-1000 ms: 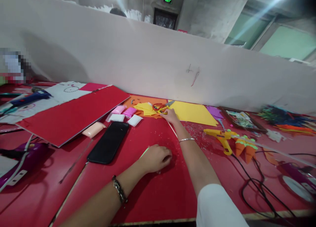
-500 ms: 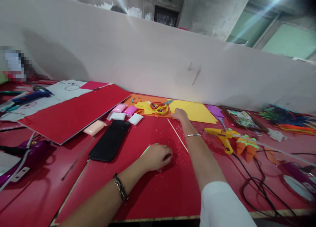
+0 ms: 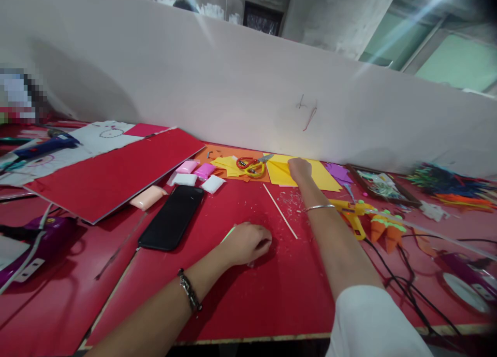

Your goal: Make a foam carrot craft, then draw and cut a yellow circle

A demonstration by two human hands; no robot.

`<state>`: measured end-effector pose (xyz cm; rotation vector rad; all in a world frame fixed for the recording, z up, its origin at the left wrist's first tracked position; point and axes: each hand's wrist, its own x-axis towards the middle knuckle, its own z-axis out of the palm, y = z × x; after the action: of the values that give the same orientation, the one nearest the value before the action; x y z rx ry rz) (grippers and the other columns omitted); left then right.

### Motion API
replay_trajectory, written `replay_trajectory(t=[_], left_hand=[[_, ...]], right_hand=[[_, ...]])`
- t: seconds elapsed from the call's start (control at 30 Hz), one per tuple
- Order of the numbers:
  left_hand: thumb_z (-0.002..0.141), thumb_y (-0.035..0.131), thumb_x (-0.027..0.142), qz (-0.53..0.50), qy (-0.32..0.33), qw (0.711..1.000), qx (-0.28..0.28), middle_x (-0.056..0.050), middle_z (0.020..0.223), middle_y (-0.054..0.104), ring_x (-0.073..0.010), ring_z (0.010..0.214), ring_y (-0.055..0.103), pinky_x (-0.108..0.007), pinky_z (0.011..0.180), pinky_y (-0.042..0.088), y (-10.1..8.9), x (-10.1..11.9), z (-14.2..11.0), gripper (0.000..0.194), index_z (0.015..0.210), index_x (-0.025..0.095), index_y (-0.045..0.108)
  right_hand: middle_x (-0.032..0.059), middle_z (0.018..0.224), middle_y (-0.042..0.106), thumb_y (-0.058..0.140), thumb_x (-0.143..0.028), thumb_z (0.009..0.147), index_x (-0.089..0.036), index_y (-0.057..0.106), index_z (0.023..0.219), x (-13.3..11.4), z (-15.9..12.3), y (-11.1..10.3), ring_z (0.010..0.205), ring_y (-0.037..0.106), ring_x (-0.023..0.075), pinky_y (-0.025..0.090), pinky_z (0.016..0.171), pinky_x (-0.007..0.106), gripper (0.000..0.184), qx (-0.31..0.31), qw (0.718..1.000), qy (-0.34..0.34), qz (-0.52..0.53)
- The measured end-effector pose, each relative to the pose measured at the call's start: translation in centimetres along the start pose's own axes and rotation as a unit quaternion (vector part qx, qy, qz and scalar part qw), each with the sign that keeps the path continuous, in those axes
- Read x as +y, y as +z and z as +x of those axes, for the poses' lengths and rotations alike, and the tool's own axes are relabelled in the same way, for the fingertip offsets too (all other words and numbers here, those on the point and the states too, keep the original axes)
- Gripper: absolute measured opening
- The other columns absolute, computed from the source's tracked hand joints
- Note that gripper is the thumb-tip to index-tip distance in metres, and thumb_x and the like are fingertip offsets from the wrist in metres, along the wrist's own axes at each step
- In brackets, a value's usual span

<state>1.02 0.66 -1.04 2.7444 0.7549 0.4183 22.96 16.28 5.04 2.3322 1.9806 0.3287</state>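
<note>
My right hand (image 3: 301,171) reaches to the back of the table, its fingers closed at a sheet of yellow paper (image 3: 324,176). Left of that hand, the paper shows a darker raised or folded part; the fingertips are hidden. My left hand (image 3: 248,241) rests on the red tabletop with curled fingers, and whatever they hold is hidden. A thin light-green strip (image 3: 228,234) shows behind that wrist, and a small clear bit pokes out below the fingers. Between the hands lies a thin pale stick (image 3: 280,212). Red-and-yellow-handled scissors (image 3: 252,166) lie on paper scraps left of the yellow sheet.
A black phone (image 3: 171,218), small pink and white packets (image 3: 185,179) and a large red board (image 3: 116,173) lie left. On the right are a yellow glue gun (image 3: 354,219), orange carrot-like pieces (image 3: 387,230), black cables and a tray (image 3: 382,186). A low white wall stands behind.
My right hand has moved right and slightly farther back, from the yellow paper's near-left corner to its middle, and part of the paper now looks turned up. My left hand has stayed put.
</note>
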Motion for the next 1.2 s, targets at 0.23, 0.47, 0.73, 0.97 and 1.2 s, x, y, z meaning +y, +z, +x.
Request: replay_trajectory(t=[0.23, 0.47, 0.73, 0.97, 1.2], left_hand=[[0.084, 0.037, 0.025, -0.009, -0.006, 1.0, -0.005, -0.001, 0.082, 0.063, -0.0142, 0.075, 0.057, -0.025, 0.063, 0.037, 0.1, 0.0, 0.1, 0.019, 0.081, 0.02, 0.055], [0.084, 0.036, 0.026, -0.008, 0.001, 1.0, 0.003, -0.001, 0.081, 0.063, -0.0136, 0.073, 0.056, -0.024, 0.061, 0.036, 0.1, 0.0, -0.1, 0.02, 0.08, 0.02, 0.055], [0.084, 0.037, 0.027, -0.009, -0.004, 1.0, 0.011, 0.0, 0.082, 0.063, -0.0137, 0.072, 0.056, -0.024, 0.061, 0.035, 0.3, -0.1, -0.2, 0.019, 0.082, 0.021, 0.055], [0.084, 0.037, 0.026, -0.009, 0.003, 1.0, 0.014, 0.0, 0.081, 0.063, -0.0127, 0.071, 0.057, -0.023, 0.059, 0.035, 0.2, -0.1, -0.2, 0.02, 0.082, 0.021, 0.055], [0.084, 0.036, 0.026, -0.006, 0.001, 1.0, 0.017, 0.001, 0.082, 0.063, -0.0124, 0.072, 0.057, -0.023, 0.06, 0.035, 0.1, 0.0, -0.2, 0.02, 0.082, 0.021, 0.055]], right_hand=[[0.0219, 0.1, 0.061, 0.039, -0.003, 0.078, -0.006, 0.062, 0.098, 0.2, -0.8, -0.2, 0.095, 0.058, 0.0265, 0.044, 0.075, 0.034, 0.031, -0.007, 0.998, -0.041, -0.045], [0.0217, 0.1, 0.06, 0.042, -0.009, 0.082, -0.004, 0.06, 0.1, 0.5, -0.7, -0.6, 0.098, 0.057, 0.0246, 0.043, 0.079, 0.034, 0.025, -0.025, 0.997, -0.034, -0.072], [0.0081, 0.106, 0.054, 0.049, -0.03, 0.083, -0.012, 0.051, 0.106, 2.6, -0.7, -0.6, 0.092, 0.055, 0.017, 0.047, 0.078, 0.037, 0.03, -0.066, 0.991, -0.014, -0.113], [0.0087, 0.108, 0.053, 0.049, -0.03, 0.083, -0.012, 0.05, 0.108, 5.0, 0.5, -0.9, 0.093, 0.055, 0.0177, 0.046, 0.078, 0.038, 0.031, -0.09, 0.987, 0.002, -0.13], [0.0112, 0.106, 0.058, 0.052, -0.024, 0.081, -0.009, 0.056, 0.103, 8.0, 1.1, -0.4, 0.095, 0.056, 0.0192, 0.046, 0.08, 0.037, 0.027, -0.118, 0.983, 0.007, -0.137]])
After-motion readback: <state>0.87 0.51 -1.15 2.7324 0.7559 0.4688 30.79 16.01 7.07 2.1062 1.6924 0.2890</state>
